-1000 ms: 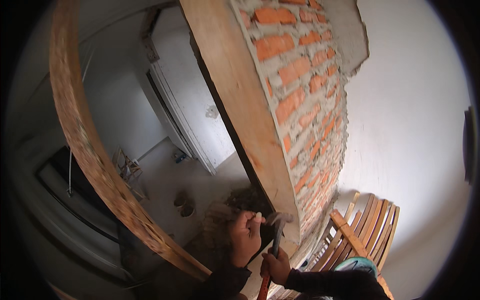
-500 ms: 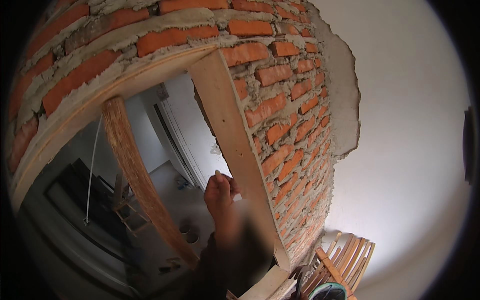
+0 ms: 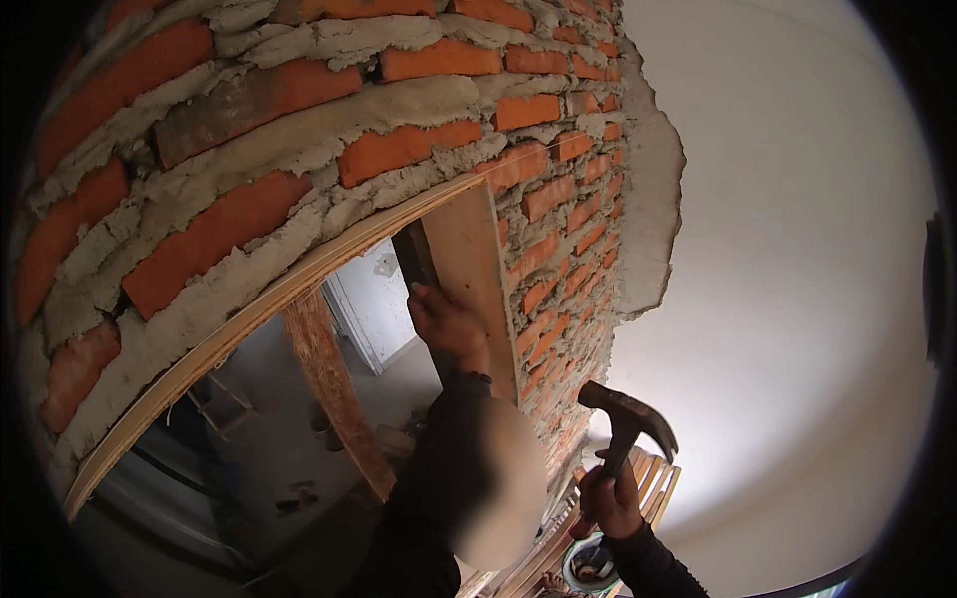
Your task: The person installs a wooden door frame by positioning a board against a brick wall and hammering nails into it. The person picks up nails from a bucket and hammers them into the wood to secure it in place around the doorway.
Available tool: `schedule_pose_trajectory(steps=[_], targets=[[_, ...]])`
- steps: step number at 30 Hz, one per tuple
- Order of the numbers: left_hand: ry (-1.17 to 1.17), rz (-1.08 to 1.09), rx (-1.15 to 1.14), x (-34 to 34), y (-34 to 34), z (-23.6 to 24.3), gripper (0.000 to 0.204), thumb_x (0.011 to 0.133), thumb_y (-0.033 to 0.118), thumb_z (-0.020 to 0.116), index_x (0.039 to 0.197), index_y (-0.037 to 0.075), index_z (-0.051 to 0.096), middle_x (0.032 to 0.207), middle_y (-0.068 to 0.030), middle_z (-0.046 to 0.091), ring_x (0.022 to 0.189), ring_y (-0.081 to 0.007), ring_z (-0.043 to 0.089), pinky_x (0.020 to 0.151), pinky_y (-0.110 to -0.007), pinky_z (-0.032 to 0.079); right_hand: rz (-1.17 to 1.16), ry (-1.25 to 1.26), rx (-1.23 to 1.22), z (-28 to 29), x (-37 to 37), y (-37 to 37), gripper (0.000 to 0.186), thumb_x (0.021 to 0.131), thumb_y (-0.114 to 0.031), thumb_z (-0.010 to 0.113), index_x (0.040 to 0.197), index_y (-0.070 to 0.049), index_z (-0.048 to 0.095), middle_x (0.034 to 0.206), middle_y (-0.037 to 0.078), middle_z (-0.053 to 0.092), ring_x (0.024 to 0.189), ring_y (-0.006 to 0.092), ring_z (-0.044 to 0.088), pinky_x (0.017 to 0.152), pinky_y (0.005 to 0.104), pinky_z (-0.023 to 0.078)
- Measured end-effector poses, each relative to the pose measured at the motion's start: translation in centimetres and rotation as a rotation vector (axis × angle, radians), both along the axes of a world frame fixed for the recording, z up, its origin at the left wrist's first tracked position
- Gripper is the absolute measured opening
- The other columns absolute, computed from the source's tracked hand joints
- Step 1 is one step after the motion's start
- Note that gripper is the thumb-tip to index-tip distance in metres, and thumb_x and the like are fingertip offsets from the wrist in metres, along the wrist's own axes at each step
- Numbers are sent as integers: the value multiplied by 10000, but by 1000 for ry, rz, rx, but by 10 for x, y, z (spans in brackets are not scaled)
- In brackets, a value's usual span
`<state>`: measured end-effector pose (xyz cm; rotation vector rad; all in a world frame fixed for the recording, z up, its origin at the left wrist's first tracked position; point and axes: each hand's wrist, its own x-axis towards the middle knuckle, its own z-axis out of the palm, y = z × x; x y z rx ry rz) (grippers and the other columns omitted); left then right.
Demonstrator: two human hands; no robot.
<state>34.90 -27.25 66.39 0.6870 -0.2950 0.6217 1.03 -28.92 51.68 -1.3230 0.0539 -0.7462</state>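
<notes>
My right hand [image 3: 610,501] is closed round the handle of a claw hammer [image 3: 628,419], held upright with its head above the fist, in front of the white wall. My left hand [image 3: 451,327] reaches up into the opening of a wooden frame [image 3: 467,254]. Its fingers are bent and closed beside the upright board, near the top corner. Whatever they hold, if anything, is too small or hidden to make out. A dark strip [image 3: 414,254] runs along the board's inner edge, just above these fingers. The hammer is well apart from the frame.
A rough brick wall [image 3: 409,149] with grey mortar surrounds the frame. A wooden pole [image 3: 334,379] props the frame inside the opening. Below the hammer are wooden slats [image 3: 653,490] and a green-rimmed bucket [image 3: 570,570] with things in it. The white wall [image 3: 778,299] rises at right.
My right hand has come up from the lower edge with the hammer. My left hand has moved up relative to the frame, nearer its top corner. The view has shifted toward the brickwork above.
</notes>
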Motion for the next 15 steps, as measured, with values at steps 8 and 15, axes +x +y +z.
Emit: schedule_pose_trajectory(steps=[8, 15], targets=[[160, 204, 244, -7, -1, 4, 419, 1078, 336, 469, 767, 55, 476, 670, 19, 417, 636, -117, 380, 608, -304, 349, -61, -143, 134, 116, 104, 15, 348, 1085, -415, 388, 1151, -82, 468, 628, -9, 470, 443, 76, 441, 409, 234, 376], [208, 233, 283, 2, -7, -4, 450, 1081, 379, 455, 878, -13, 541, 762, -88, 532, 714, -214, 455, 694, -370, 416, -78, -112, 193, 174, 144, 32, 335, 1093, -435, 339, 999, -125, 424, 623, 4, 414, 415, 107, 391, 368, 276, 368]])
